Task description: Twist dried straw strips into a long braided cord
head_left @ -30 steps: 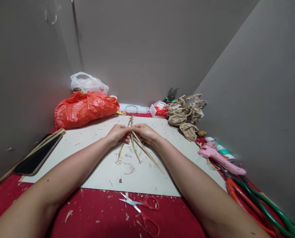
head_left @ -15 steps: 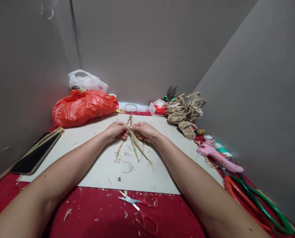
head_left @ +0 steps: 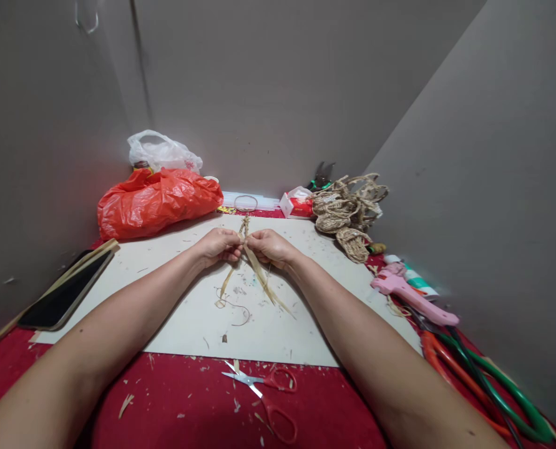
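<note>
Both hands meet over the upper middle of a white board. My left hand pinches dry fibre strips, its fingers closed. Touching it from the other side, my right hand also grips the strips between thumb and fingers. Loose strip ends hang down toward me, most below my right hand and one below my left. A short braided piece sticks out beyond the fingertips. Below the hands a thin curled thread lies on the board.
Scissors with red handles lie spread on the red cloth in front. Left: a phone and a red plastic bag. Right: woven rope pieces, a pink glue gun and large green-handled shears.
The hanging strips below my right hand have swung together to the right; the strip that hung in the middle has joined them. Both hands stay almost in place.
</note>
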Demonstrator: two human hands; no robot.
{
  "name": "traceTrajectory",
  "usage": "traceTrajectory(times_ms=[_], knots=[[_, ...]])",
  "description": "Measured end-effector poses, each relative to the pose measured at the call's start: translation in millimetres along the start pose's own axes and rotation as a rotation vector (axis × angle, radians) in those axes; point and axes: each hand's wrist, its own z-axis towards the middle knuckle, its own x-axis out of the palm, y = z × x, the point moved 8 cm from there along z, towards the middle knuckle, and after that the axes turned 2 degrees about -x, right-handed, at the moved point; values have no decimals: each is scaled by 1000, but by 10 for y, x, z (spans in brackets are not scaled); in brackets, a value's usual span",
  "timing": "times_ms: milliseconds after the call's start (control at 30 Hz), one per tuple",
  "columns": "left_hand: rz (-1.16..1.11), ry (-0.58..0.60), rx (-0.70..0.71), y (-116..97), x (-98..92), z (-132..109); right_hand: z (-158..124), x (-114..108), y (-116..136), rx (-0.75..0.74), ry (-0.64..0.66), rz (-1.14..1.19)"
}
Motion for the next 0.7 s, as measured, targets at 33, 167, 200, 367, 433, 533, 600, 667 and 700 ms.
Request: traceTrajectory(times_ms=[33, 167, 200, 367, 433, 533, 600, 667, 700], knots=[[-26, 25, 24, -47, 26, -15, -1, -4, 0, 1, -5, -5], [-177, 14, 122, -342, -40, -82, -17, -2, 16, 0, 6, -8], [-233, 2, 121, -426, -95, -105, -21, 0, 21, 0, 11, -12], [-431, -17, 235, -1026, -520, -381, -34, 1, 47, 7, 9, -72], [-399, -58, 325, -1259, -751, -557, -35, -7, 54, 7, -2, -99], [-248, -90, 375, -1442, -1032, -767, -33, -42, 61, 0, -33, -133], [-64, -154, 378, -1473, -1214, -842, -33, -68, 60, -3, -48, -152], [230, -258, 306, -1425, -1387, -845, -31, -86, 52, -3, -51, -162], [431, -346, 232, -1380, -1484, -831, -31, -90, 48, -1, -49, -161]])
